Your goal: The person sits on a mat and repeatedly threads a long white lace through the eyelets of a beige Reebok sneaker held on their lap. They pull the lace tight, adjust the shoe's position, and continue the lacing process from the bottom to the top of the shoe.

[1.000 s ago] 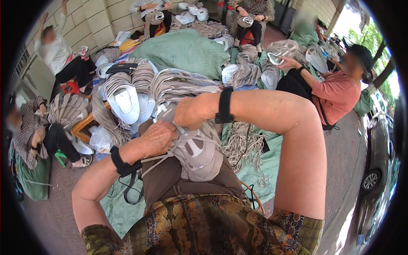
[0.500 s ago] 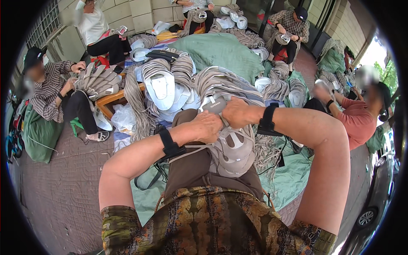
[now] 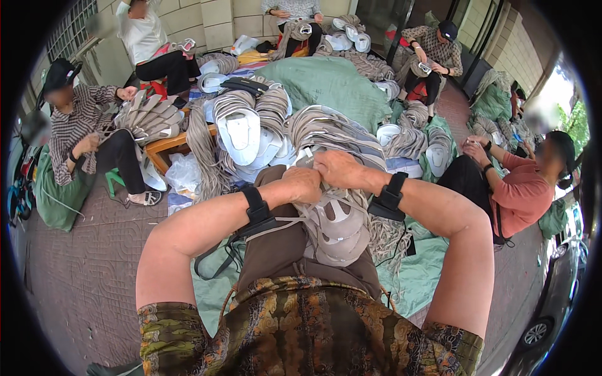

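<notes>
A taupe shoe upper (image 3: 338,235) with a perforated toe lies over my brown-trousered lap, toe toward me. My left hand (image 3: 303,186) is closed on its lacing area. Beside it, my right hand (image 3: 337,168) pinches the upper near the grey tongue (image 3: 307,159); the two hands almost touch. Exactly what lies between the fingertips is hidden. A pale lace (image 3: 276,229) runs from the upper past my left wrist. Just beyond the hands rests a thick bundle of similar uppers (image 3: 335,128).
Stacked uppers with white linings (image 3: 238,135) stand ahead to the left, by a wooden stool (image 3: 164,150). Loose laces (image 3: 390,241) hang right of my lap over green sheeting (image 3: 433,276). A co-worker in red (image 3: 523,200) sits at right, another in stripes (image 3: 81,131) at left.
My hands have drawn closer together, and the right one now covers more of the tongue. At left, the striped co-worker's hands have moved apart. The whole view has shifted slightly.
</notes>
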A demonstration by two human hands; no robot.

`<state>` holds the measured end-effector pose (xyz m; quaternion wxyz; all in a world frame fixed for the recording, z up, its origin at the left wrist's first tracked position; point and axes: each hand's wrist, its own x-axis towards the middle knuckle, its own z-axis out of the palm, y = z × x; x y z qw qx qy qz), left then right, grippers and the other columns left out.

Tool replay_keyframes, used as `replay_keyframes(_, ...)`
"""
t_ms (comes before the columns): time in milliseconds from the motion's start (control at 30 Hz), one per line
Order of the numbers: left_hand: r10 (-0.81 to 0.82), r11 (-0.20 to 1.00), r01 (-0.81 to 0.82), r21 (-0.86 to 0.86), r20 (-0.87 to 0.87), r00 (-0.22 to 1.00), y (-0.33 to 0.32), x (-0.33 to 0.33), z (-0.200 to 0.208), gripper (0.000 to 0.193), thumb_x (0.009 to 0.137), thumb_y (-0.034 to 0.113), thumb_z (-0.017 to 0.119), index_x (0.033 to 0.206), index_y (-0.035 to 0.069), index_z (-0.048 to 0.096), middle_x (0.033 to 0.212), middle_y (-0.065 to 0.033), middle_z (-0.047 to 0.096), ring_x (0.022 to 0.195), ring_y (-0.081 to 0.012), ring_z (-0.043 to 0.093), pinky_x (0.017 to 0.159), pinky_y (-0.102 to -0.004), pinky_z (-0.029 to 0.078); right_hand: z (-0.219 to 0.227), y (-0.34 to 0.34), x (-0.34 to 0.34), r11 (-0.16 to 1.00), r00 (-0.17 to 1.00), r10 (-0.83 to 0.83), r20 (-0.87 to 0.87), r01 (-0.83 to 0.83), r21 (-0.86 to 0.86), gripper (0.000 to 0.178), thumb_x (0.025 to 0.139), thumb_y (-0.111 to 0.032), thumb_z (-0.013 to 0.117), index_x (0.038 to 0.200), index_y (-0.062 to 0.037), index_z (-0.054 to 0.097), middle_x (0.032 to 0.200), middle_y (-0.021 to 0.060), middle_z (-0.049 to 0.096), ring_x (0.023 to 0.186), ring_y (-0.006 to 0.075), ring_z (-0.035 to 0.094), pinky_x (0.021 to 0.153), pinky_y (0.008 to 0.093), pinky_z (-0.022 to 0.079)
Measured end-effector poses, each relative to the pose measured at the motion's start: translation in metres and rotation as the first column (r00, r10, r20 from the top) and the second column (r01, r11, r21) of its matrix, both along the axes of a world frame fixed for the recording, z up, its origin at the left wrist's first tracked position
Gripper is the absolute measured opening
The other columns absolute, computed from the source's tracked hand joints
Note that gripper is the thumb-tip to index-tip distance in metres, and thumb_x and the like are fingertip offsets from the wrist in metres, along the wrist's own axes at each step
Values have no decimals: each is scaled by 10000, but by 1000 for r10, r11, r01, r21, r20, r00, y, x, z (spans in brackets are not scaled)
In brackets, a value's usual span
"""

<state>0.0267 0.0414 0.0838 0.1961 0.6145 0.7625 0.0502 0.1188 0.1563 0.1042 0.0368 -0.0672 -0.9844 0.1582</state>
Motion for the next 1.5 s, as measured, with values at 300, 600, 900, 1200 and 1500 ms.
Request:
replay_keyframes(300,186,979,-184,-87,16,982,12,-5,-16,343,736,154,556,1028,15,674,1092,-177,661,1077,-320,610,913,-438,451,19,-6,22,968,983,54,-176,-95,-232,231,872,-227,478,860,-14,566,862,219,597,869,430,548,764,486,428)
replay_keyframes(600,293,918,-340,202,231,928,-5,2,-8,265,823,216,552,881,-12,673,910,-246,660,916,-387,640,777,-449,494,-13,-2,29,834,917,-16,-399,-208,-512,188,951,-158,522,831,-14,504,737,-18,454,712,80,406,647,258,403)
replay_keyframes(900,-219,821,-14,570,338,915,-58,65,-30,94,858,91,499,900,45,429,716,-186,539,718,-430,558,600,-480,442,-6,-6,29,966,904,104,-414,-191,-175,152,931,-137,505,842,-16,525,714,91,536,672,242,534,617,353,447)
replay_keyframes(1200,-783,615,637,464,270,560,-95,134,43,114,892,109,519,870,35,435,820,-93,551,764,-182,574,634,-368,450,72,-169,28,496,524,685,-506,-844,-202,109,742,-64,551,691,29,528,668,202,546,648,377,587,551,452,466)
replay_keyframes(1500,-832,533,388,752,549,79,-133,200,88,170,801,7,580,780,-46,420,626,-190,542,628,-371,602,528,-428,435,88,-159,60,629,661,668,-342,-747,-215,179,804,-121,554,714,31,528,709,196,568,725,377,594,609,440,452)
